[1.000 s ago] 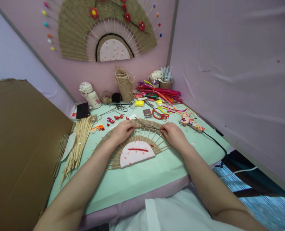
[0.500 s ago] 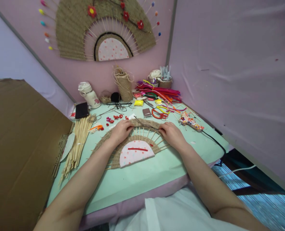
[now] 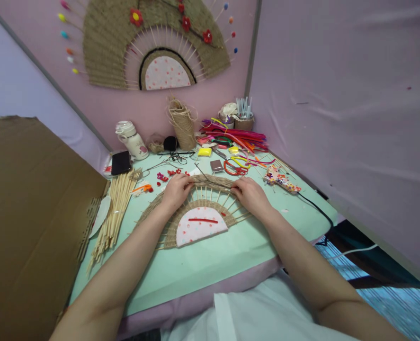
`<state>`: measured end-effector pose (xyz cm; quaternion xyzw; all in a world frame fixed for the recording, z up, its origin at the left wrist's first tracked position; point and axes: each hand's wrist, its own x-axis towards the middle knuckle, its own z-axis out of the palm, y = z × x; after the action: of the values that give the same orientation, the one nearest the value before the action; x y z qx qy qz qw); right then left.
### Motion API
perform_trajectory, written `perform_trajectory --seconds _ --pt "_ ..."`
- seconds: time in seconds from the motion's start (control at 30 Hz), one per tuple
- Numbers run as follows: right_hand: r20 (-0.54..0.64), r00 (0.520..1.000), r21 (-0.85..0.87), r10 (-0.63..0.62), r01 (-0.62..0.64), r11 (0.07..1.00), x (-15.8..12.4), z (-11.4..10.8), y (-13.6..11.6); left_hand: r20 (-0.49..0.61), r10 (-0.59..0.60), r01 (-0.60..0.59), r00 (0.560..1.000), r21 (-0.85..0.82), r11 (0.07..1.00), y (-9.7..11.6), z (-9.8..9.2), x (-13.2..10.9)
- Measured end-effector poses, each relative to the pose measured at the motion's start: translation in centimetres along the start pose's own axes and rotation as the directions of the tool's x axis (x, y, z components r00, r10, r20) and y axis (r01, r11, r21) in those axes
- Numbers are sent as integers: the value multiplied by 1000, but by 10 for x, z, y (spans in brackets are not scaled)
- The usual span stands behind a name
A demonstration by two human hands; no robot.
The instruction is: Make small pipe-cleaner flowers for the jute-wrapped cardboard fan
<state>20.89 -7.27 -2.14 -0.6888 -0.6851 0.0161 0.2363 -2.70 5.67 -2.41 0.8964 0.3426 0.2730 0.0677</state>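
A half-round fan of woven twine on thin sticks lies on the table, with a pale spotted half-disc at its centre. Across that half-disc rests a red pipe cleaner. My left hand has its fingers closed at the fan's outer woven band, left of the top. At the band's right part, my right hand pinches the end of a thin dark twig. This twig slants over the band, its forked far end beyond the fan's edge. My fingertips are partly hidden.
Bamboo sticks lie at left beside a cardboard sheet. Behind stand a white bottle and a twine spool. Red-handled scissors, pipe cleaners and a corded glue gun lie right. A larger fan hangs behind.
The twig's far end has shifted up and left, and more of it shows above the band. My right hand has moved slightly left; my left hand has barely moved.
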Motion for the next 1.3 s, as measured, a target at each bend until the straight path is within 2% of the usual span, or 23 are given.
perform_trajectory --seconds 0.13,0.37,0.7,0.8,0.9,0.97,1.13,1.3 --pt "46 999 -14 16 -15 1000 8 4 -1 26 -28 27 999 16 999 -4 3 0" --pt "96 995 -41 3 1 999 9 7 1 48 42 -43 998 10 999 -10 11 -2" --pt "134 991 -92 -9 22 996 17 -1 0 30 -25 26 999 -19 999 -6 8 -1" --pt "128 992 -87 -10 21 996 19 1 0 -10 -77 77 997 -46 996 -5 6 -2" --pt "111 994 -79 -22 31 996 19 5 1 -101 -174 163 980 -109 981 -6 5 -3" --pt "103 994 -78 -23 31 996 19 6 2 -134 -192 174 972 -136 975 -8 4 -4" --pt "101 994 -75 -33 41 996 20 8 3 -62 -61 52 996 -132 990 -6 4 -2" --pt "108 994 -77 -26 35 996 21 9 2 15 65 -62 998 -114 992 -5 11 -1"
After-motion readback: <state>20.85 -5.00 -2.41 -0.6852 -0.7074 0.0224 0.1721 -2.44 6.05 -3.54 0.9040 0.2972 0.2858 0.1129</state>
